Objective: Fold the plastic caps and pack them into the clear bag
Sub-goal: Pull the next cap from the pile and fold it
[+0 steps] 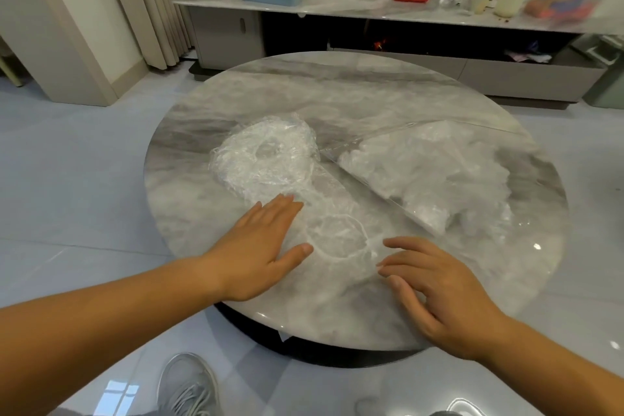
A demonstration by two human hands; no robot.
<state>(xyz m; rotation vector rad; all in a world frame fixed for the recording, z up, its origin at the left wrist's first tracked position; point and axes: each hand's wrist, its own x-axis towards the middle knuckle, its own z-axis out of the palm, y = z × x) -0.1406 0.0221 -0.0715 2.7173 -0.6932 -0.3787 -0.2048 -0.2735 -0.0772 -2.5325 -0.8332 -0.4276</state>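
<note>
Left hand flat, fingers straight, pins the spread-out plastic cap down while the right hand hovers loose-fingered at its right edge, probably ready to fold.

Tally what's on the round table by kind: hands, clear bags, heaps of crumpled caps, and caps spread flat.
Hands: 2, the left hand and the right hand
Clear bag: 1
Heap of crumpled caps: 1; the caps in it are too tangled to count
Cap spread flat: 1
Total: 5
</note>
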